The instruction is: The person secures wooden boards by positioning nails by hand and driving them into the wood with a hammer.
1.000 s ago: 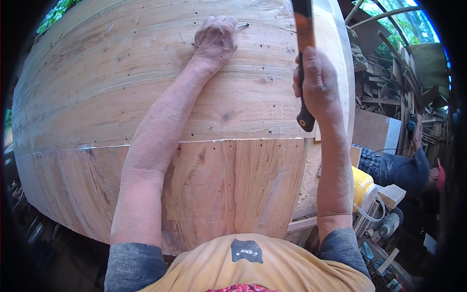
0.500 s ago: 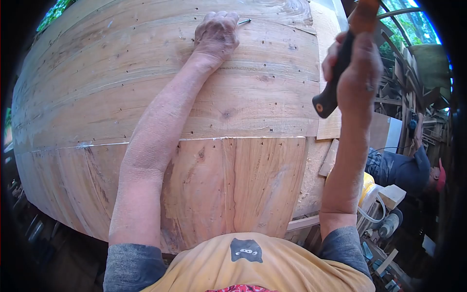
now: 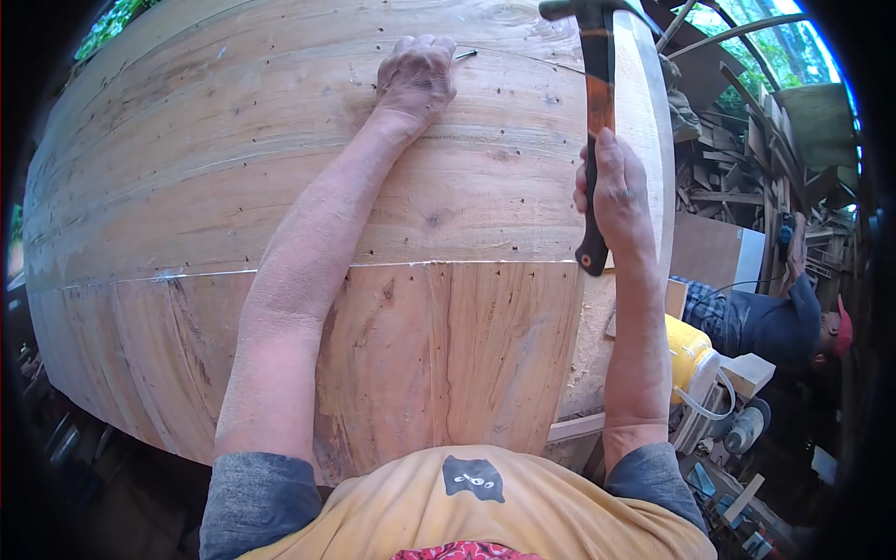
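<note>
My right hand [image 3: 618, 191] is wrapped round the black and orange handle of a hammer [image 3: 600, 79], whose dark head is at the top edge of the view. My left hand [image 3: 416, 75] rests closed on the curved surface of wooden planks [image 3: 448, 201]. A thin metal piece like a nail or punch [image 3: 466, 54] sticks out to the right from its fingers; its other end is hidden by the hand. Small dark holes dot the planks, and a pale seam runs across them below my hands.
A yellow container [image 3: 689, 357] with a pale handle stands right of my right forearm. Farther right, a person [image 3: 775, 322] in a dark shirt and red cap holds a tool with a cord. Scrap wood [image 3: 733, 196] is piled behind, and a power tool [image 3: 747, 427] lies lower right.
My right hand and the hammer swung out to the right, then came back left and lower over the planks. More of the hammer shows now. My left hand has stayed nearly in place.
</note>
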`<state>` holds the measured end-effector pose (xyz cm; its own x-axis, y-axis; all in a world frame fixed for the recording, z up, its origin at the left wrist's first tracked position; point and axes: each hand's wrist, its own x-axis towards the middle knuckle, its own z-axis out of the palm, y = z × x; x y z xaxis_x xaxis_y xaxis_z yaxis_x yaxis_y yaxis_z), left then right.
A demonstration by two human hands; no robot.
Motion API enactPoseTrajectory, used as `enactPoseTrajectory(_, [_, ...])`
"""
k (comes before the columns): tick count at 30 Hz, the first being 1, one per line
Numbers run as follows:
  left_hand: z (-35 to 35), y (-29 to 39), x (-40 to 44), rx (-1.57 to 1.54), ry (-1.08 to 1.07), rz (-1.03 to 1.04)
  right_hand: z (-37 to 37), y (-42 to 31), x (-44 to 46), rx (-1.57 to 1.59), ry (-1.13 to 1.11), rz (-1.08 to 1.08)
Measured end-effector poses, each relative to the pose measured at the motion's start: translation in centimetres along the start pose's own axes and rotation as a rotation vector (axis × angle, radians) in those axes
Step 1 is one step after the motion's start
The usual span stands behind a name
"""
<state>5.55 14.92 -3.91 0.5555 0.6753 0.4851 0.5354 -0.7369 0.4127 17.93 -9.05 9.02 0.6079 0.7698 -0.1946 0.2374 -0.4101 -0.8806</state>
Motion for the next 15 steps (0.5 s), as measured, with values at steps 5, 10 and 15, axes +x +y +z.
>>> enactPoseTrajectory(5, [-0.2, 0.1, -0.1, 0.004, -0.018, -0.017, 0.1, -0.8, -1.3, 0.147, 0.018, -0.044])
enactPoseTrajectory(10, [-0.1, 0.2, -0.2, 0.030, -0.045, -0.028, 0.5, -4.7, 0.6, 0.248, 0.131, -0.394])
enactPoseTrajectory(15, [-0.3, 0.1, -0.2, -0.003, -0.034, -0.025, 2.6, 3.2, 4.3, -0.406, -0.072, -0.081])
